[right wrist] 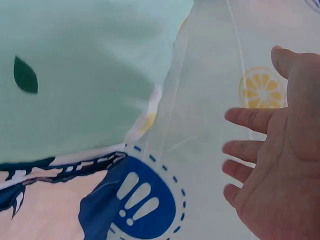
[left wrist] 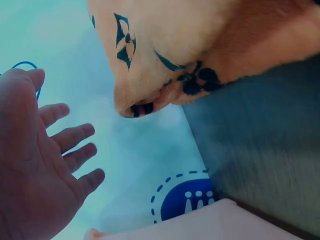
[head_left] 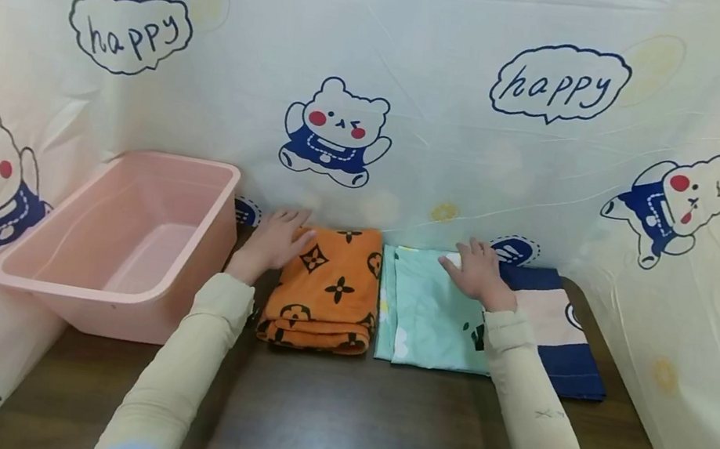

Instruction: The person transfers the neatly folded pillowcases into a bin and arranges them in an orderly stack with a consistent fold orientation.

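Observation:
An orange folded cloth [head_left: 339,284] with dark flower prints lies mid-table, thick and fuzzy in the left wrist view. At its upper left edge is my left hand [head_left: 274,242], fingers spread and holding nothing. Right of it lies a folded mint-green cloth [head_left: 429,323] with leaf prints. My right hand [head_left: 480,276] hovers over that cloth's far right part, fingers extended. In the right wrist view the palm of the right hand [right wrist: 272,150] shows bare. A folded navy and pale pink cloth [head_left: 558,321] sits at the right, partly hidden by my right forearm.
A pink plastic basin [head_left: 105,297] stands at the left of the dark wooden table [head_left: 354,430]. Behind and at both sides hangs a pale curtain [head_left: 431,141] printed with bears and the word happy. The cloths lie along the table's far edge.

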A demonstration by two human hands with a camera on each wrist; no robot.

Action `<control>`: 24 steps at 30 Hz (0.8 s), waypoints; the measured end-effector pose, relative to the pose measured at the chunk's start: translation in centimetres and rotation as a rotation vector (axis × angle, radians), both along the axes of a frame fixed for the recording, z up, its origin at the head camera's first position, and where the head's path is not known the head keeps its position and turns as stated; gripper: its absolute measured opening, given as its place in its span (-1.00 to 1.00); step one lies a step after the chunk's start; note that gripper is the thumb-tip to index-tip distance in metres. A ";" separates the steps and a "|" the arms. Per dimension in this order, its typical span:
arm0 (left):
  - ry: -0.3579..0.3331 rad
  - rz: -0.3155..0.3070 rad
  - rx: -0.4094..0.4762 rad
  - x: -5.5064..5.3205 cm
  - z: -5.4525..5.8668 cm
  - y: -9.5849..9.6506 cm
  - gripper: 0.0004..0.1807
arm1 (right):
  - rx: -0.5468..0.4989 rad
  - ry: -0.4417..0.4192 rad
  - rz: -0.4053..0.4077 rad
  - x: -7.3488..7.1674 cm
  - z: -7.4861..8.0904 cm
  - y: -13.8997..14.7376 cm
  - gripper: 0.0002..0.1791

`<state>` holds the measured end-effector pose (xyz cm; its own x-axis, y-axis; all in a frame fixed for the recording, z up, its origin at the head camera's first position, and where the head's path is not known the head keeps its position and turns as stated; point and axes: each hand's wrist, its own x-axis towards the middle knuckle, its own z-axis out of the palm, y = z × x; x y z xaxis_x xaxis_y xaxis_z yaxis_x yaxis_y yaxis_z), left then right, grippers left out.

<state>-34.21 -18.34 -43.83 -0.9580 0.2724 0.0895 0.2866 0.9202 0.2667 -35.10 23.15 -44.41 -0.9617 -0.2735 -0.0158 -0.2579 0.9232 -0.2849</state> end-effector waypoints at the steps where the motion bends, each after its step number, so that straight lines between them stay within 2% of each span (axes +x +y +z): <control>1: 0.000 -0.006 0.010 0.3 0.0 -0.1 -0.25 | 0.000 0.004 0.013 0.0 -0.1 -0.3 -0.19; 4: -0.027 -0.003 0.040 1.1 0.0 -0.6 -0.19 | -0.008 0.008 0.062 0.4 -0.3 -1.4 -0.22; 8: -0.089 0.034 0.057 1.9 -0.5 -1.3 -0.09 | -0.074 -0.025 0.137 1.1 -1.0 -3.1 -0.27; 14: -0.180 0.097 0.036 3.0 -1.9 -2.4 -0.14 | -0.139 -0.066 0.212 1.9 -2.2 -6.1 -0.31; 20: -0.168 0.097 0.028 3.5 -3.0 -2.2 -0.14 | -0.135 -0.042 0.215 2.6 -3.2 -8.6 -0.36; 24: -0.150 0.107 -0.010 3.6 -3.5 -2.1 -0.16 | -0.128 -0.037 0.206 2.7 -3.2 -9.8 -0.33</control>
